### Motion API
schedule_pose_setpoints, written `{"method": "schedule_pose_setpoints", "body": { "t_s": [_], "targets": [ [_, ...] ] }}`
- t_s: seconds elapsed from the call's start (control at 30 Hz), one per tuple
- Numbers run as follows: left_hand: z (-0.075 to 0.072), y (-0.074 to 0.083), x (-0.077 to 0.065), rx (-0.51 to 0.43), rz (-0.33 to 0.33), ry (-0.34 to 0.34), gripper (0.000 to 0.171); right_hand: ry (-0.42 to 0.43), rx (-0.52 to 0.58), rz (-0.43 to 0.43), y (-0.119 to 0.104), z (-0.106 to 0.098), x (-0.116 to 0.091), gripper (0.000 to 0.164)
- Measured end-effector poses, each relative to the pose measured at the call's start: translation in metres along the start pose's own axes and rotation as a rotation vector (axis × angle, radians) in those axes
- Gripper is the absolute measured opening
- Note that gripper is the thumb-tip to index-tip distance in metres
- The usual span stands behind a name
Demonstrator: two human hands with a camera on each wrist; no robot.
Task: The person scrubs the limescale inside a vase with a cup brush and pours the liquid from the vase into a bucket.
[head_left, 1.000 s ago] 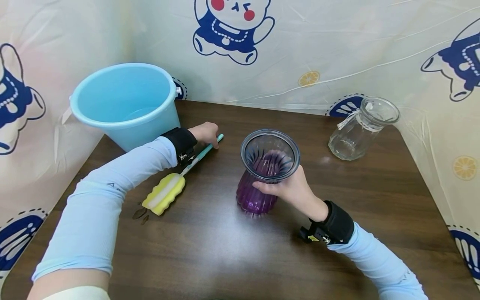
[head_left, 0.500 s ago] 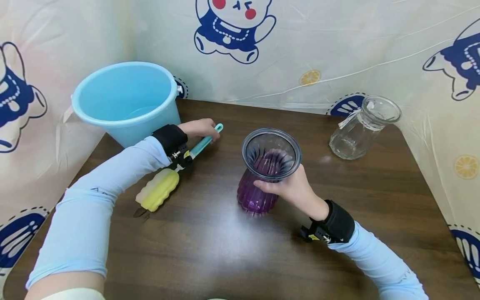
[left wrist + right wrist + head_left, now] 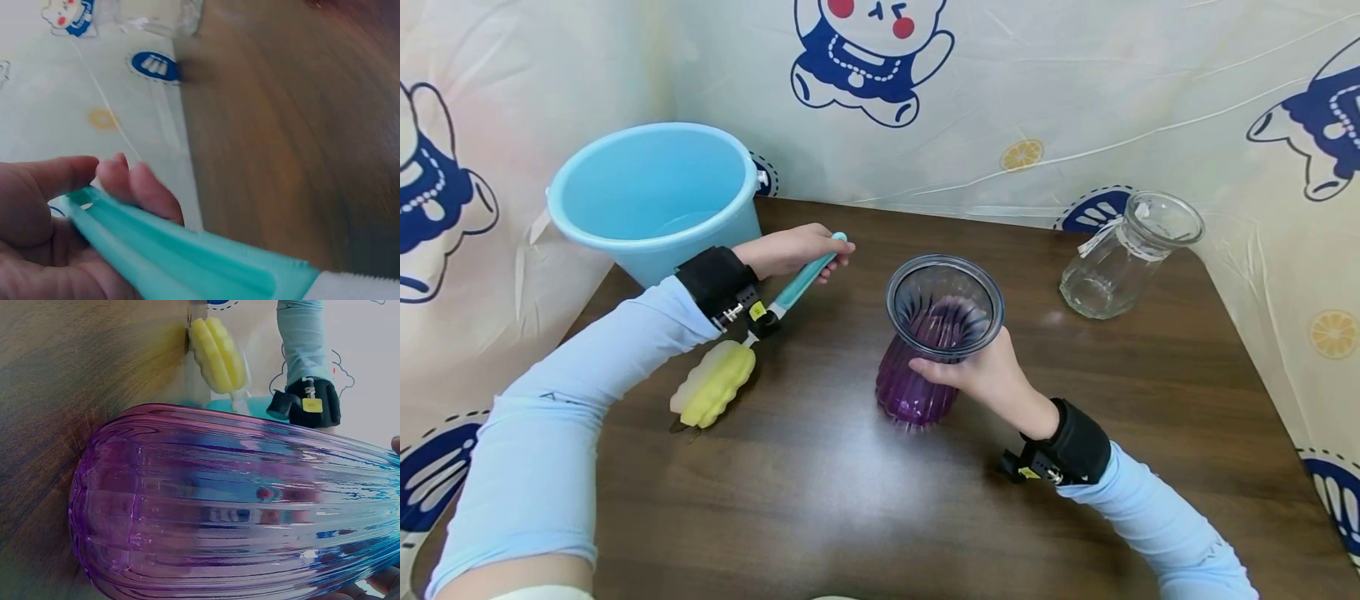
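Brown wood-look tabletop (image 3: pixel 865 517), pale printed sheet (image 3: pixel 1112 75) behind; left hand (image 3: pixel 793 250) on sponge brush (image 3: pixel 718 383), right hand (image 3: pixel 988 375) on vase (image 3: pixel 917 392)
Brush sits left of centre in head view, teal handle (image 3: pixel 800 285) slanting to upper right, yellow-and-white sponge end low; can't tell if sponge touches the table. Left thumb and fingers pinch the handle's looped tip, confirmed in left wrist view. Vase at frame centre, ribbed glass, purple base going bluish at the rim; right hand grips it just under the rim, thumb across the near side, other fingers mostly hidden, spread can't tell. Blue bucket (image 3: pixel 700 250) upper left, clear jar (image 3: pixel 1097 287) upper right, white tie at its neck
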State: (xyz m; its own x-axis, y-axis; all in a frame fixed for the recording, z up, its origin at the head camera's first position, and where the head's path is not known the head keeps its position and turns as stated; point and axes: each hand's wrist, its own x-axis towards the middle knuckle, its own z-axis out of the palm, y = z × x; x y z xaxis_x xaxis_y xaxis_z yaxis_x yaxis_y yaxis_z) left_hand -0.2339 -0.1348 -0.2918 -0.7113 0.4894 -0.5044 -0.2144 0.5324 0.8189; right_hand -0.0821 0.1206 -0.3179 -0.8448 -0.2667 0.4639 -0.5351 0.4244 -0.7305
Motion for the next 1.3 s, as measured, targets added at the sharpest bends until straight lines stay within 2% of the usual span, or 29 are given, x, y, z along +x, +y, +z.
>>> {"method": "schedule_pose_setpoints", "body": {
  "t_s": [0.17,0.37,0.5,0.6,0.83,0.97,1.07,1.2,1.3],
  "targets": [
    [0.003,0.009,-0.017,0.064,0.056,0.042,0.036,-0.001,0.007,-0.002,0.001,0.0,-0.001,0.061],
    [0.006,0.026,-0.041,0.069,0.128,0.025,0.037,-0.002,-0.007,-0.015,0.002,0.0,-0.001,0.061],
    [0.005,0.044,-0.06,0.105,0.155,0.016,0.038,-0.004,-0.004,-0.018,0.001,0.0,0.0,0.062],
    [0.005,0.06,-0.073,0.116,0.186,0.035,0.038,-0.006,0.003,-0.01,0.001,0.0,-0.001,0.062],
    [0.008,0.092,-0.111,0.081,0.333,0.098,0.041,-0.015,0.005,0.01,0.001,0.0,-0.001,0.061],
    [0.008,0.102,-0.128,0.014,0.451,0.141,0.043,-0.015,0.007,0.002,0.001,0.0,-0.001,0.061],
    [0.008,0.105,-0.133,-0.068,0.537,0.198,0.044,-0.017,0.007,0.007,0.001,0.0,-0.001,0.061],
    [0.007,0.103,-0.134,-0.294,0.642,0.248,0.042,-0.022,0.019,0.015,0.0,0.001,0.0,0.062],
    [0.001,0.101,-0.135,-0.494,0.738,0.23,0.04,-0.027,0.041,0.009,0.0,0.002,0.0,0.064]
  ]
}}
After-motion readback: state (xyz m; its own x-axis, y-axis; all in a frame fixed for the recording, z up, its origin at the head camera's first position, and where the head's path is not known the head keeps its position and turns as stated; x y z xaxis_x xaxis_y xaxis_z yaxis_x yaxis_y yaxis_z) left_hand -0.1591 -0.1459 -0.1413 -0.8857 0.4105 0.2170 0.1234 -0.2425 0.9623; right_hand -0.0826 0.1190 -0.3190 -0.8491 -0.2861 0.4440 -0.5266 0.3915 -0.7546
